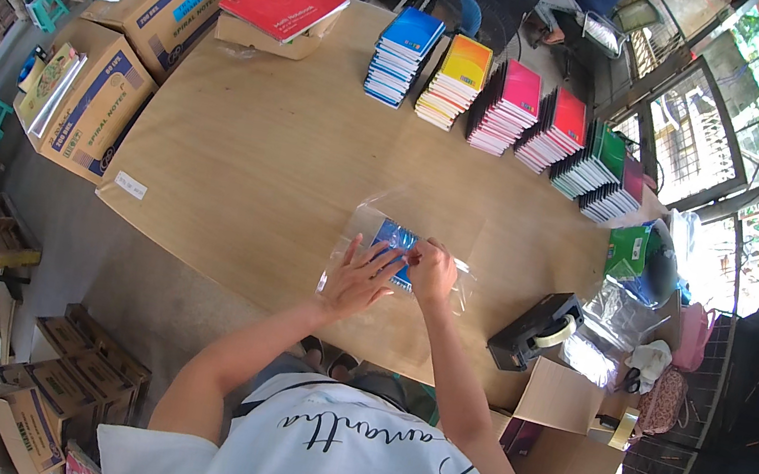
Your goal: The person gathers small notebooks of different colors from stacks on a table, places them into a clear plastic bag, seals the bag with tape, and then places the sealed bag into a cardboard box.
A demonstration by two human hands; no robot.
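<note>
A blue spiral notebook [392,238] lies on clear plastic wrap [365,217] near the table's front edge, and the wrap spreads out past it on several sides. My left hand [357,281] rests flat over the notebook's left part, fingers stretched and apart. On the notebook's right side, my right hand [433,272] is closed in a pinch against the wrap. What sits between those fingertips is hidden. A black tape dispenser [524,336] with a pale roll stands to the right of my right hand.
Stacks of small notebooks line the far edge: blue [403,56], yellow [454,82], pink [506,107], red [554,131], green [592,161] and maroon [617,190]. Red notebooks [283,4] lie far left, beside large cartons [101,102]. Plastic sheets [612,314] lie at right, above an open carton [563,395].
</note>
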